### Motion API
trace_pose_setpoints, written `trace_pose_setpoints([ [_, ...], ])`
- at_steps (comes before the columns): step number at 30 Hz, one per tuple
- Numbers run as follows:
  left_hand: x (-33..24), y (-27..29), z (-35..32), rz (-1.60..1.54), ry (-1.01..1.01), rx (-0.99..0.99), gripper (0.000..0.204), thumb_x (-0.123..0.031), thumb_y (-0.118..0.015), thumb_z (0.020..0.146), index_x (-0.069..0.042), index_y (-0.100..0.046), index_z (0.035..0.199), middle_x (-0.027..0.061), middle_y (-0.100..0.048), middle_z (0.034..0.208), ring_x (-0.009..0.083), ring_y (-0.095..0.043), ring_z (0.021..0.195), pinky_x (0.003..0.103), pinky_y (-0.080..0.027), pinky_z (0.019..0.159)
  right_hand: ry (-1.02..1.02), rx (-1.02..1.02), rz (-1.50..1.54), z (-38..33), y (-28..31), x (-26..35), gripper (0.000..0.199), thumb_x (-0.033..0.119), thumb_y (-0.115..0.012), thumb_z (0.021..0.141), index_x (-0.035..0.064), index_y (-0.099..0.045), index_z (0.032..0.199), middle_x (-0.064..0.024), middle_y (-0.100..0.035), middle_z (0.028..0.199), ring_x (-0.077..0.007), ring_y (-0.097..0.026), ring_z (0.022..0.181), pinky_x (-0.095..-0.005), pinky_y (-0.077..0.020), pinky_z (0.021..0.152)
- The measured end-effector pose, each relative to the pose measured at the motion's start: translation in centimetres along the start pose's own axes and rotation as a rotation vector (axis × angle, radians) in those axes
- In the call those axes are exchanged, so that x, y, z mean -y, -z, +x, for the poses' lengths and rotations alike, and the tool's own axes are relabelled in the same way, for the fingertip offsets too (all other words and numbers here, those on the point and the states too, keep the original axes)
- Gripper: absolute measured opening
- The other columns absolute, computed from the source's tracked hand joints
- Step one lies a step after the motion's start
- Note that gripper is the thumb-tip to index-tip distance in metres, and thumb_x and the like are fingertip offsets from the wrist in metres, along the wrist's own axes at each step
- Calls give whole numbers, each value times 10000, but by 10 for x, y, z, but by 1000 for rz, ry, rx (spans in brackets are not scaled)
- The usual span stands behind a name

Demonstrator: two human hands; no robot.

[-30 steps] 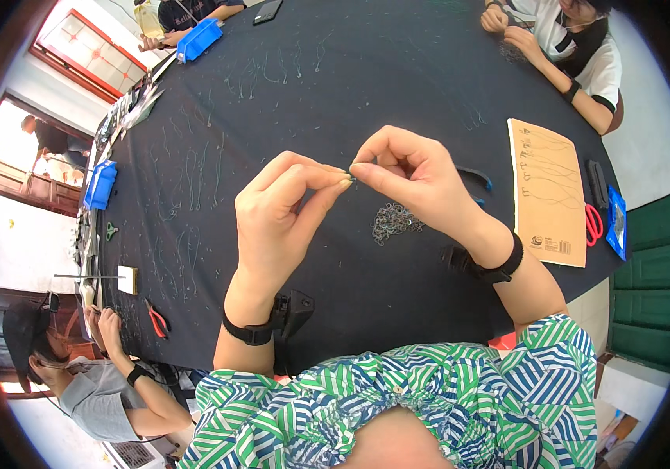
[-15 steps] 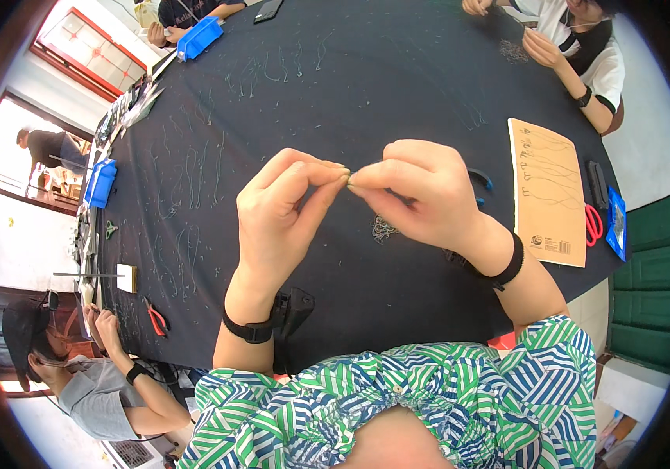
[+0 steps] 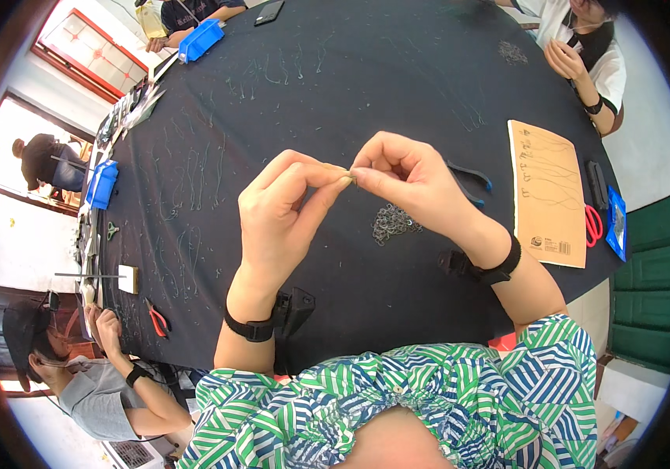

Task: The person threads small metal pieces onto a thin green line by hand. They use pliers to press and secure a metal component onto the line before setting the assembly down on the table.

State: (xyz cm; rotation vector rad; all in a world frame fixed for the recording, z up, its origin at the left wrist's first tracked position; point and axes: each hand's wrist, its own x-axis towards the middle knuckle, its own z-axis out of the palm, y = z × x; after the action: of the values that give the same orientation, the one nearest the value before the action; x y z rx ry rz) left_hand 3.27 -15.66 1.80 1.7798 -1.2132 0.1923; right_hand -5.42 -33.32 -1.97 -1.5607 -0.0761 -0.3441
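My left hand [image 3: 274, 215] and my right hand [image 3: 417, 181] meet fingertip to fingertip above the dark cloth. Each is closed in a pinch, thumb against forefinger. Something tiny sits where the tips touch, too small and covered to name. Just under my right hand lies a heap of small grey metal rings or links [image 3: 391, 227]. Pliers with blue-tipped handles [image 3: 472, 186] rest beyond my right wrist, partly behind the hand. Both wrists wear black bands.
A brown notebook [image 3: 550, 227] with looped cords on it lies to the right, beside red-handled scissors [image 3: 594, 225] and a blue packet [image 3: 616, 223]. Thin threads [image 3: 202, 168] spread across the black tablecloth. Red pliers [image 3: 157, 319] and blue trays [image 3: 101, 184] are at left. Other people sit around the table.
My right hand has turned and its fingers have shifted at the pinch, uncovering more of the metal heap and the pliers. My left hand has stayed nearly still.
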Motion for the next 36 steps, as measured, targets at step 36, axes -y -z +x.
trace_pose_setpoints([
  [36, 9, 0, -7, -764, 342, -200, 62, -69, -618, 979, -24, -661, 990, 40, -664, 1008, 24, -510, 744, 185, -407, 647, -59, 197, -229, -3, -3, 5, 150, 193, -632, 963, 54, -648, 909, 39, -587, 662, -28, -488, 611, -226, -373, 561],
])
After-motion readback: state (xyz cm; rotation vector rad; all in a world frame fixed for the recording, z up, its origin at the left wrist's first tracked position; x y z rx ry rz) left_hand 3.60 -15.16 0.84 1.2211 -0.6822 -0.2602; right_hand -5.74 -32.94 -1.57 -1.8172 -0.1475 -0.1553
